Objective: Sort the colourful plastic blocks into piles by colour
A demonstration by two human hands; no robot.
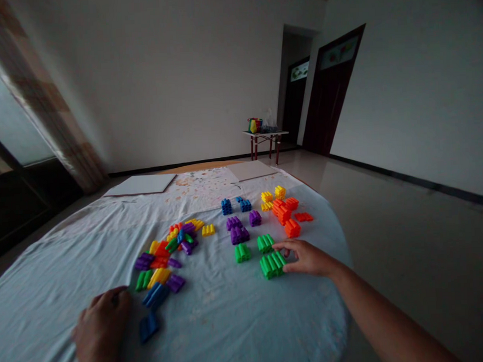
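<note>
My right hand (pixel 303 257) is at the green blocks, thumb and index finger apart. Its thumb touches the right end of the front green block (pixel 273 265); its index fingertip is beside the green block behind (pixel 265 243). Another green block (pixel 242 253) stands to the left. My left hand (pixel 104 325) rests on the cloth with loosely bent, slightly parted fingers; nothing shows in it, though its fingertips are partly hidden. Right of it lie a dark blue piece (pixel 149 327) and a mixed pile of coloured pieces (pixel 160 253).
Purple blocks (pixel 238 234), blue blocks (pixel 226 206), yellow blocks (pixel 267 196) and orange blocks (pixel 282 211) are grouped farther back on the cloth-covered table (pixel 214 319). Two flat boards (pixel 142 184) (pixel 252 170) lie at the far edge. Beyond stands a small table (pixel 281 132) with bags.
</note>
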